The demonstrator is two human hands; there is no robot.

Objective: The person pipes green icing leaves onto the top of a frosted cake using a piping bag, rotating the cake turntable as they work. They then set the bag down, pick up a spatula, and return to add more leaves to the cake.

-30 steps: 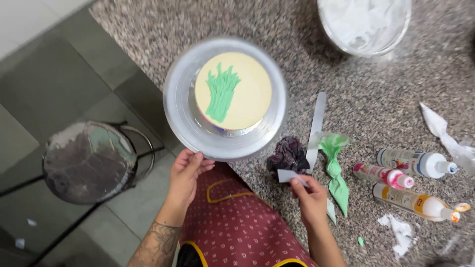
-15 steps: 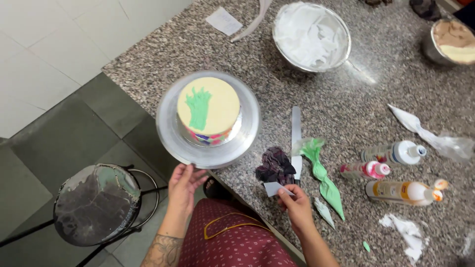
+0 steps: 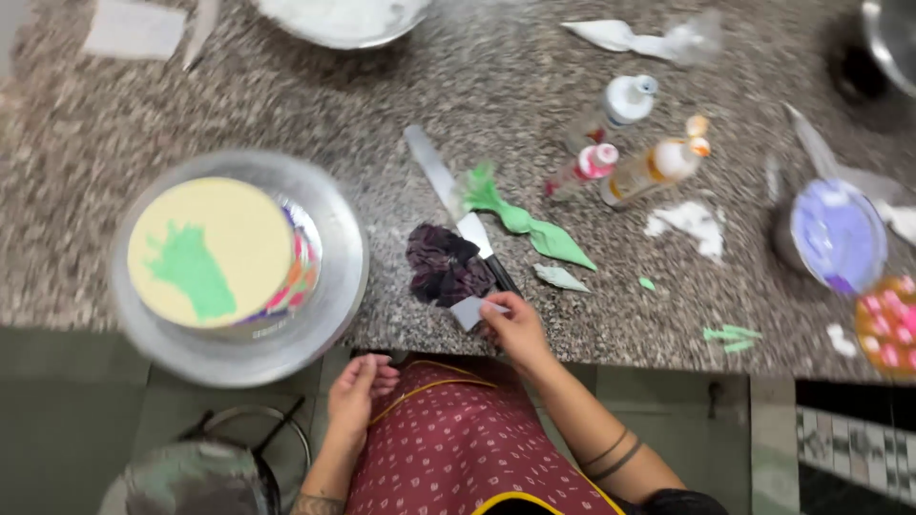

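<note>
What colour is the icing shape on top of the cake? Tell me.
Green, on the pale yellow top of the cake; it shows in the head view, the only one.

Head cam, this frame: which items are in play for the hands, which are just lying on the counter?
In play:
- right hand, pinching a small pale scraper
- dark cloth beside it
- left hand, empty, near the cake on its metal turntable

Lying about:
- green piping bag
- colouring bottles
- bowl of purple icing

Right hand (image 3: 516,327) pinched shut, forearm bent; left hand (image 3: 360,389) loosely curled, empty.
</note>
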